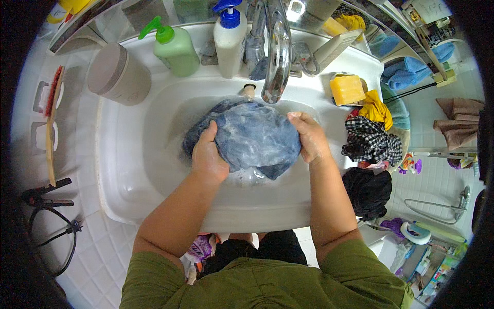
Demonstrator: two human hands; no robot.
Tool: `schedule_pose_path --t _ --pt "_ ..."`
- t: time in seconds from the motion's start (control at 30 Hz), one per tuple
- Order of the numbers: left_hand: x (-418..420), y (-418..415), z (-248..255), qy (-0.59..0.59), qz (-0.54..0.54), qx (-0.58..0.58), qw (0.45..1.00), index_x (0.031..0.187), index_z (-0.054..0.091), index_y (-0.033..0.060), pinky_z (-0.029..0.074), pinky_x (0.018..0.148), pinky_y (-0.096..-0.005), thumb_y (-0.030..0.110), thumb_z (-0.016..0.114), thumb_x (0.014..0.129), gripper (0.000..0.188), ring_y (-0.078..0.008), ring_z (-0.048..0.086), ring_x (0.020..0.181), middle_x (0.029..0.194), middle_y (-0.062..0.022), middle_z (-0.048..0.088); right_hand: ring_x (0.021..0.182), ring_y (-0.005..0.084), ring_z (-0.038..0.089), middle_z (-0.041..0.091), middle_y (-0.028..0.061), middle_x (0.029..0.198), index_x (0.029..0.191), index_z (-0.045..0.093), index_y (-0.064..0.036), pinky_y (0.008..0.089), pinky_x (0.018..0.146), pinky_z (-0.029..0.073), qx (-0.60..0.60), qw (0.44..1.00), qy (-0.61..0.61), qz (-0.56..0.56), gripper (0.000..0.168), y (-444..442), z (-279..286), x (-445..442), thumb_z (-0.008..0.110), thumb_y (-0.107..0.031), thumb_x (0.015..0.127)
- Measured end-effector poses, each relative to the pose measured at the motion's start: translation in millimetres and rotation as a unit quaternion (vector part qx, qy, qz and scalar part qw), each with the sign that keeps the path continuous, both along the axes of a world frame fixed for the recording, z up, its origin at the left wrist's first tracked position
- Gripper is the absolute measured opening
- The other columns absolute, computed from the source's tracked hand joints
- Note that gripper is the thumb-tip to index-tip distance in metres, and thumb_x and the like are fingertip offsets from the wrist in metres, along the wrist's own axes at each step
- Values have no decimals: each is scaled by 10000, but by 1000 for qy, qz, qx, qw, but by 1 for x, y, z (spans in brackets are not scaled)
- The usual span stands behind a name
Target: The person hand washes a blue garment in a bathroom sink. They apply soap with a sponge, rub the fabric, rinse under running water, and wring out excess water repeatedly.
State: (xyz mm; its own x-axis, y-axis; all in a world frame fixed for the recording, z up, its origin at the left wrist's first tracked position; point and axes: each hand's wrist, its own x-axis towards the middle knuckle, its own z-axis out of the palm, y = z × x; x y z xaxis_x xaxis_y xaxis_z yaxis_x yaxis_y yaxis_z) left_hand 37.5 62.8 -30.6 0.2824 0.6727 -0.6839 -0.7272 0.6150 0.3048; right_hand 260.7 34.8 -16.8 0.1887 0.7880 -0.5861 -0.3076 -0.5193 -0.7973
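A wet blue cloth garment [254, 135], streaked with whitish suds, is bunched over the basin of a white washbasin [127, 154]. My left hand [210, 154] grips its left side, thumb on top and fingers hidden under the fabric. At the right edge my right hand [308, 135] holds the cloth, with foam on the skin. A darker part of the garment lies lower in the basin, to the left. Some suds [252, 175] show below the cloth's near edge. Above the cloth hangs the chrome faucet [276, 58].
Along the back rim stand a lidded tub [119, 75], a green pump bottle [177, 50] and a white pump bottle [230, 44]. Yellow bar soap [347, 89] sits at the right, near a checkered cloth [370, 139] and black fabric [366, 191]. A wooden-handled brush [52, 127] hangs on the left wall.
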Motion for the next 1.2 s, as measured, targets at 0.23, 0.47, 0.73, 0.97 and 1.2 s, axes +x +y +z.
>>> schedule_pose_path --t 0.23,0.47,0.73,0.97,1.2 --pt "0 0 17 -93 -16 34 995 1212 473 2 409 966 -419 310 516 910 433 -282 527 1100 1198 -137 540 1024 242 534 545 191 1098 1193 459 79 302 883 433 -28 979 -62 194 628 -7 -8 -13 729 -271 748" --pt "6 -5 7 51 -57 9 997 1177 489 -4 464 900 -400 196 541 895 349 -266 557 1039 1162 -130 547 828 131 553 610 44 884 821 592 -32 238 780 425 73 993 24 87 114 -3 -8 -15 656 -124 803" --pt "5 -26 -70 -163 -185 329 911 1183 483 70 407 935 -404 404 380 907 446 -247 513 1077 1160 -119 526 974 377 513 573 186 962 767 508 -50 394 869 390 377 795 -389 273 82 -32 25 -109 572 -101 773" --pt "30 -28 43 186 -194 -54 962 1137 546 86 393 894 -432 558 470 849 558 -227 533 1024 1178 -85 543 691 411 537 551 215 693 795 570 -5 470 664 425 101 966 -239 25 120 1 -7 -85 571 -125 795" --pt "12 -27 -21 -44 -181 45 981 994 580 57 433 916 -399 386 465 913 357 -233 573 996 1001 -118 604 707 356 524 537 169 720 697 512 -5 440 656 419 345 802 -473 122 141 -4 3 -111 545 -104 791"
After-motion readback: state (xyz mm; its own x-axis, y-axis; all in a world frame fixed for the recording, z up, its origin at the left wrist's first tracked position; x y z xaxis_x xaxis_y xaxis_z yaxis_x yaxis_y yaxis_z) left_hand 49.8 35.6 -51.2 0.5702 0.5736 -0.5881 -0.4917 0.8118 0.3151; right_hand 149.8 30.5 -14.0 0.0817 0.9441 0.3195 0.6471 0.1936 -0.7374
